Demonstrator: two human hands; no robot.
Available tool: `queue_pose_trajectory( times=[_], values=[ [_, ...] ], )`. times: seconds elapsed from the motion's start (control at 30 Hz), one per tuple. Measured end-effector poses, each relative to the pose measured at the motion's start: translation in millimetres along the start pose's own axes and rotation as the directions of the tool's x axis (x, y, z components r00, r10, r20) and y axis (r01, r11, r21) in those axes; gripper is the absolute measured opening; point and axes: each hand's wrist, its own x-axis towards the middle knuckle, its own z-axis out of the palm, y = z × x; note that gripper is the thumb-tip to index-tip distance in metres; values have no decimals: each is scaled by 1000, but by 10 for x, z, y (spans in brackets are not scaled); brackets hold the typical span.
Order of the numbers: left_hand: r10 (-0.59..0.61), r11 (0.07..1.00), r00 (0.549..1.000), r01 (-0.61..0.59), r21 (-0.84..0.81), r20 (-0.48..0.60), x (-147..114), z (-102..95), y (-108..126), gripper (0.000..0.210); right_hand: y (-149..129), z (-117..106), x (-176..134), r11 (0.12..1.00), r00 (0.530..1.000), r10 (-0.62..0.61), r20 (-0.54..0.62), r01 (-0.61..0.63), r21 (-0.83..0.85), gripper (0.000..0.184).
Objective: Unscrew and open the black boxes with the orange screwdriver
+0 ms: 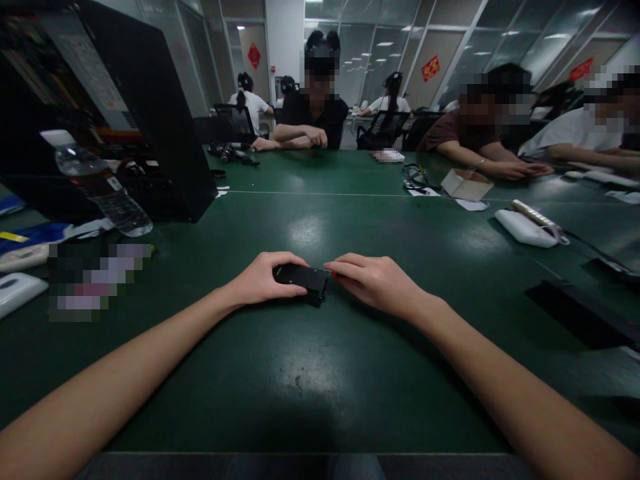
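My left hand (273,279) grips a black rectangular block-shaped device (305,279), thumb along the near side and fingers round the far side. The device is just over the green table; whether it rests on it I cannot tell. Its right end faces my right hand (375,280), whose fingers are pinched together on a small red item (335,274). A thin tip pokes out from the red item toward the device's end. Most of the red item is hidden by my fingers, so its kind does not show.
An open black computer case (175,120) and a plastic bottle (107,187) stand at the left on the green table (300,373). A small open box (466,185), a white device (530,228) and a black object (583,310) lie at the right. Several people sit opposite.
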Motion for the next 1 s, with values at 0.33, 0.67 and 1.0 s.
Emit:
queue_pose_trajectory(
  times=[0.33,0.67,1.0],
  values=[
    [6,1000,1000,-6,-26,9,14,60,8,42,-52,112,44,974,999,42,-26,-35,225,33],
    [11,999,1000,-11,-36,12,13,67,-4,43,3,244,44,922,997,64,52,-78,378,35],
    [-6,999,1000,6,-49,3,7,64,19,43,276,85,-41,977,969,212,130,-214,5,36]
  ],
)
